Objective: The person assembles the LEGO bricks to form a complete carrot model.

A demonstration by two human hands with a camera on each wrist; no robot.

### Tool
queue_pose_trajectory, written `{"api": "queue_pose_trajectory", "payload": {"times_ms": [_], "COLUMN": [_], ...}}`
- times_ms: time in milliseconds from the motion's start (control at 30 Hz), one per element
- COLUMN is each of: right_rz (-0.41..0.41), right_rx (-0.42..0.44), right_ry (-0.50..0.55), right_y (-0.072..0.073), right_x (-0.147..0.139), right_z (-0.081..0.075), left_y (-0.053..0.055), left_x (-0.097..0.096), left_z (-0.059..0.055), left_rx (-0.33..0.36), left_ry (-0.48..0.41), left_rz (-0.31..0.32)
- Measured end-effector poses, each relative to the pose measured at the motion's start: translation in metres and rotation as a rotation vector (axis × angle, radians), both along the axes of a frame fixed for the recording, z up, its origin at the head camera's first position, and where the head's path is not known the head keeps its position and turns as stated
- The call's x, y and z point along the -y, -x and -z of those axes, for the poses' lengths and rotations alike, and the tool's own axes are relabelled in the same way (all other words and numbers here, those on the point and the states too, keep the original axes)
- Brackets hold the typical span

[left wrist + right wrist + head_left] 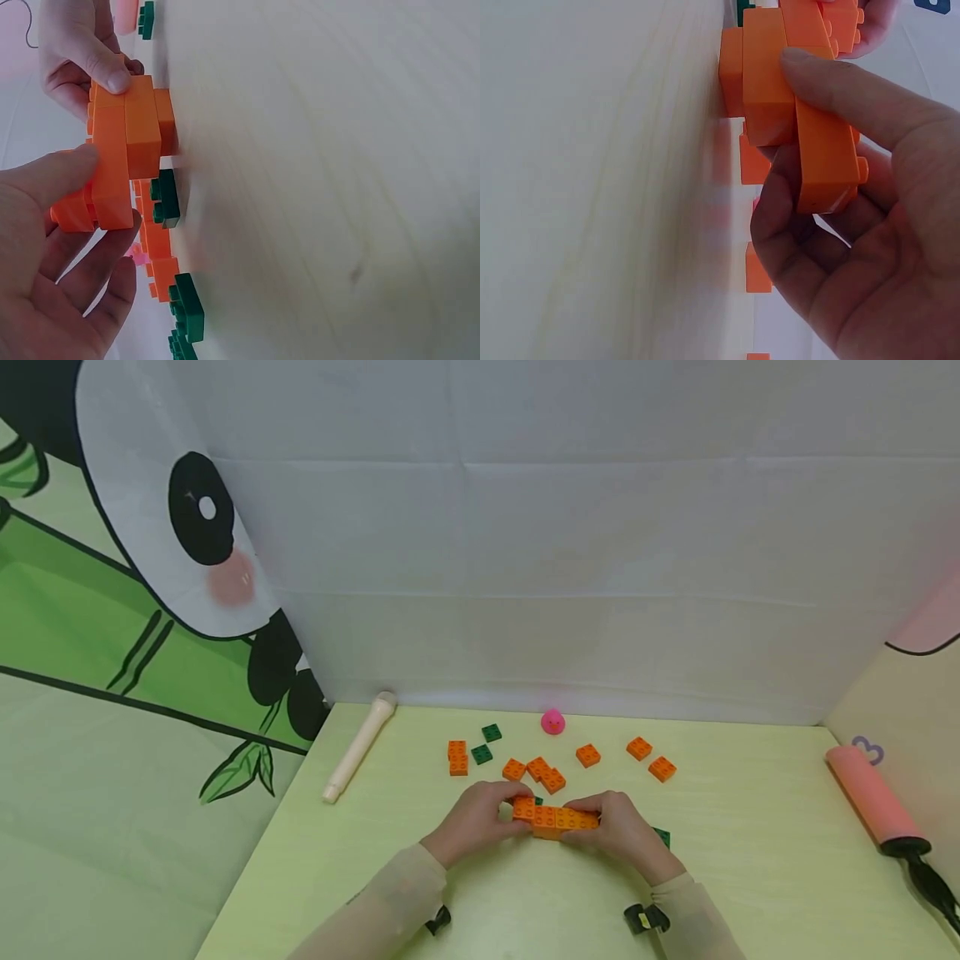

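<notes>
Two bare hands work over a pale table (787,868), both grasping one orange build (566,821) just in front of a scatter of loose parts. The left hand (474,822) pinches the build's left end, thumb on the near side; the right hand (626,837) grips the other end, thumb on the near face and fingers curled behind.

The build is stepped, its lower bricks set under a longer row, with an end brick (523,808) standing higher at the left — whether that one is fully seated, the views do not show. Nor can one tell if the build touches the table.

The step in hand looks like joining: the left hand fitting, the right bracing. The next move seems to call for a square, even press with the low side supported, lest a joint spring apart.

Beyond the hands lie loose orange bricks (588,755) and green bricks (482,754) — likely stock for further additions, all near enough to reach.
</notes>
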State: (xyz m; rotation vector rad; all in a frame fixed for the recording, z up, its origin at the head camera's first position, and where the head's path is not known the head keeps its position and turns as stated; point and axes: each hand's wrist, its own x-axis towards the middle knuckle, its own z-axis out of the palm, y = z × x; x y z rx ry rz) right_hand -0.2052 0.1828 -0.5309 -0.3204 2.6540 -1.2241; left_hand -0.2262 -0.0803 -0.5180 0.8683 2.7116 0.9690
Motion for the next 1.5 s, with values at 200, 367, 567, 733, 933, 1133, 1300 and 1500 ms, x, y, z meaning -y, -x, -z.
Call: {"api": "queue_pose_trajectory", "payload": {"times_ms": [200, 367, 567, 733, 933, 1133, 1300, 1500], "right_rz": [0.007, 0.014, 0.009, 0.010, 0.006, 0.010, 0.010, 0.016], "right_rx": [0.007, 0.022, 0.018, 0.011, 0.011, 0.006, 0.015, 0.022], "right_ry": [0.002, 0.009, 0.013, 0.008, 0.006, -0.002, -0.002, -0.008], "right_y": [0.000, 0.001, 0.001, 0.001, 0.001, 0.001, 0.000, 0.000], "right_x": [0.000, 0.001, 0.001, 0.000, 0.001, 0.002, 0.002, 0.003], "right_z": [0.000, 0.001, 0.001, 0.001, 0.000, -0.001, -0.002, -0.004], "left_y": [0.004, 0.004, 0.005, 0.005, 0.003, 0.004, 0.004, 0.003], "left_x": [0.002, 0.007, 0.010, 0.007, 0.003, -0.001, -0.001, -0.001], "left_z": [0.004, 0.006, 0.007, 0.008, 0.011, 0.016, 0.015, 0.014], "left_rx": [0.101, 0.246, 0.392, 0.514, 0.604, 0.717, 0.721, 0.704], "left_ry": [-0.053, -0.153, -0.277, -0.317, -0.341, -0.456, -0.465, -0.451], "left_rz": [-0.003, -0.048, -0.091, -0.139, -0.185, -0.163, -0.169, -0.178]}}
